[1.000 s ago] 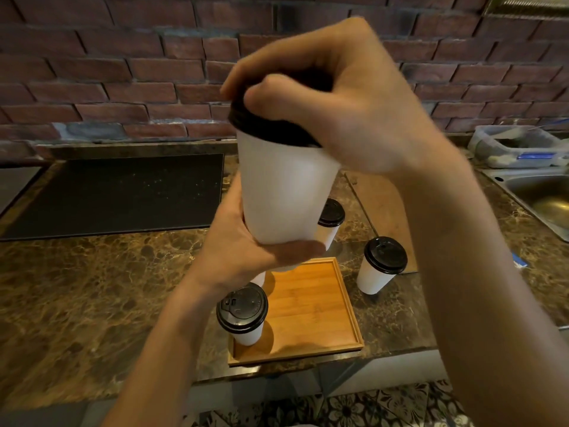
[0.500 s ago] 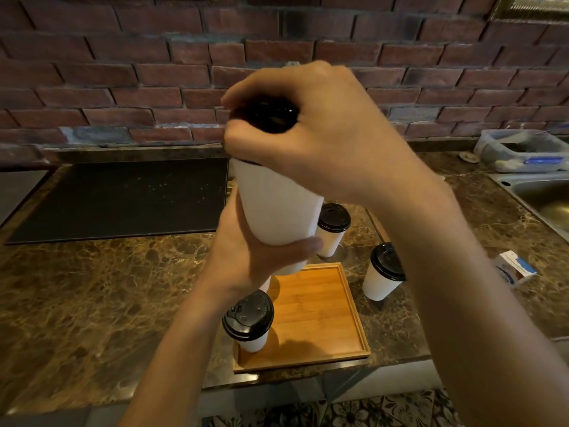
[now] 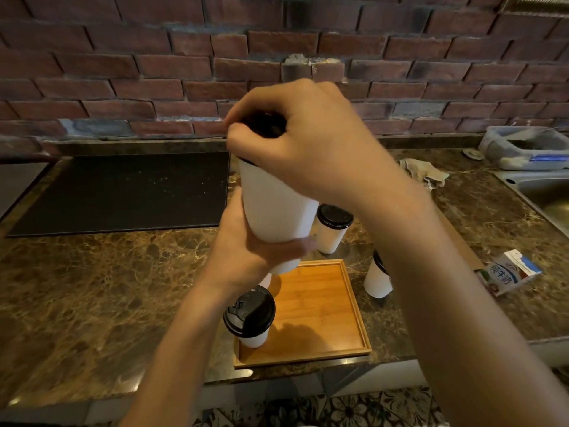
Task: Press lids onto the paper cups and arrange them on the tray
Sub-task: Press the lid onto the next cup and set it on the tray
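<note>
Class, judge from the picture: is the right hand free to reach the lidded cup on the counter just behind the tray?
Probably not yet: the right hand grips the lid of the raised cup the left hand holds. Once free, nothing seems to block the counter cup behind the tray.

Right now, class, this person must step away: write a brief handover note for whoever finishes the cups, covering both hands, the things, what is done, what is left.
Left hand grips the lower body of the white cup, held up off the counter.
Right hand is curled over the black lid on that cup; whether it is fully seated cannot be told.
Done: one lidded cup stands in the wooden tray's near left corner.
Lidded but on the counter: the back cup behind the tray, the side cup at its right.
Left: finish pressing, then place all three on the tray.
</note>
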A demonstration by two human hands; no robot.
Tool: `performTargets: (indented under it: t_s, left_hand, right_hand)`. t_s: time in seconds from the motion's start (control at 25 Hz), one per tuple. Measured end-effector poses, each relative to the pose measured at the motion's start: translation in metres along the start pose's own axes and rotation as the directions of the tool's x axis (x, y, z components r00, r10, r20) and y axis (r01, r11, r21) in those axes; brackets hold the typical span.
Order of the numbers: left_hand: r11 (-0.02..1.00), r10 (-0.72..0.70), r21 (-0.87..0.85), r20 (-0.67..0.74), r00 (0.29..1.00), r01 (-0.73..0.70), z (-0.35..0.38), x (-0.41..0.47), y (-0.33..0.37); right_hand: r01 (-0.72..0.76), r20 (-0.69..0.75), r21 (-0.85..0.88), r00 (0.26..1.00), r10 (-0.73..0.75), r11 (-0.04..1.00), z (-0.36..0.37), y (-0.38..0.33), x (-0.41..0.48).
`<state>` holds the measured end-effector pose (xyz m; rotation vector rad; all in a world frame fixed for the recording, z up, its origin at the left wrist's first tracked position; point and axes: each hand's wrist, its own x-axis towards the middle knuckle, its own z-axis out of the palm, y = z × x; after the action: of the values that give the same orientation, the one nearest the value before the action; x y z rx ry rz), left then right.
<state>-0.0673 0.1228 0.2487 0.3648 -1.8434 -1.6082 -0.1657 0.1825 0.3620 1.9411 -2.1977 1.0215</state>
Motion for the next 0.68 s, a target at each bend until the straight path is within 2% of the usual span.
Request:
performTargets:
  t_s: [0.08, 0.12, 0.16, 0.24, 0.32, 0.36, 0.44, 0.52, 0.56, 0.6, 0.68]
  left_hand:
    - [0.999, -0.020, 0.035, -0.078, 0.997, 0.023, 0.003, -0.002, -0.003]
    - [0.999, -0.035, 0.036, -0.080, 0.996, 0.038, 0.001, -0.003, -0.003]
    - [0.999, -0.049, 0.018, -0.034, 0.998, 0.050, -0.003, -0.003, -0.002]
    - [0.994, -0.053, -0.085, 0.171, 0.984, 0.068, -0.015, -0.003, -0.002]
    - [0.985, -0.023, -0.155, 0.308, 0.951, 0.073, -0.020, -0.005, 0.000]
    - [0.989, -0.016, -0.139, 0.288, 0.957, 0.059, -0.018, -0.006, 0.001]
    - [0.998, 0.016, -0.063, 0.125, 0.992, -0.008, -0.008, -0.009, 0.001]
    - [0.999, 0.044, -0.010, -0.050, 0.998, -0.044, 0.003, -0.014, 0.001]
    - [0.999, 0.037, -0.002, -0.092, 0.995, -0.038, 0.005, -0.015, 0.001]
    - [1.000, 0.023, 0.005, -0.093, 0.995, -0.023, 0.004, -0.014, 0.002]
    - [0.999, -0.032, 0.000, 0.039, 0.999, 0.032, -0.006, -0.009, 0.005]
  right_hand:
    - [-0.005, -0.112, -0.123, 0.994, -0.009, 0.992, 0.008, -0.003, 0.000]
    - [0.036, -0.111, -0.108, 0.993, -0.048, 0.993, 0.005, -0.002, 0.000]
    - [0.106, -0.049, -0.008, 0.993, -0.106, 0.994, -0.002, 0.000, 0.001]
    - [0.243, 0.119, 0.301, 0.950, -0.289, 0.922, -0.018, 0.006, -0.001]
    - [0.276, 0.160, 0.461, 0.909, -0.385, 0.843, -0.026, 0.010, -0.005]
    - [0.245, 0.154, 0.449, 0.926, -0.345, 0.859, -0.025, 0.009, -0.007]
    - [0.176, 0.046, 0.334, 0.978, -0.202, 0.926, -0.015, 0.002, -0.012]
    - [0.082, -0.102, 0.150, 0.993, -0.067, 0.985, 0.000, -0.007, -0.014]
    - [0.057, -0.155, 0.082, 0.987, -0.044, 0.995, 0.004, -0.007, -0.013]
    - [0.055, -0.170, 0.058, 0.985, -0.044, 0.997, 0.002, -0.005, -0.010]
    - [0.115, -0.014, 0.195, 0.993, -0.115, 0.974, -0.010, 0.005, -0.003]
